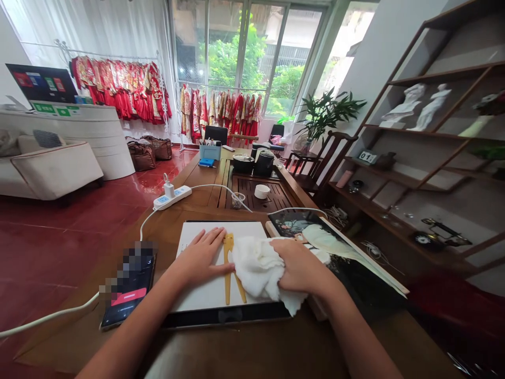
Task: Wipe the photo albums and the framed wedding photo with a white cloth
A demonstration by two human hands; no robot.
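Note:
A flat white panel with a black lower edge point(193, 284) lies on the table in front of me. On it rests a yellow, two-legged tool point(228, 273), joined near the top, its exact kind unclear; its right leg is partly covered. My left hand point(205, 252) is spread flat on the panel, its thumb across the tool and its fingertips beside the tool's top. A crumpled white cloth point(256, 266) is bunched in my right hand point(298, 266), pressed over the tool's right side and the panel.
A phone point(132, 287) with a cable lies left of the panel. At right sits a large picture album point(355, 268). Beyond are a power strip point(172, 197), a small glass point(238, 200), a white cup point(261, 191) and black pots point(263, 163) on a tea tray point(284, 200).

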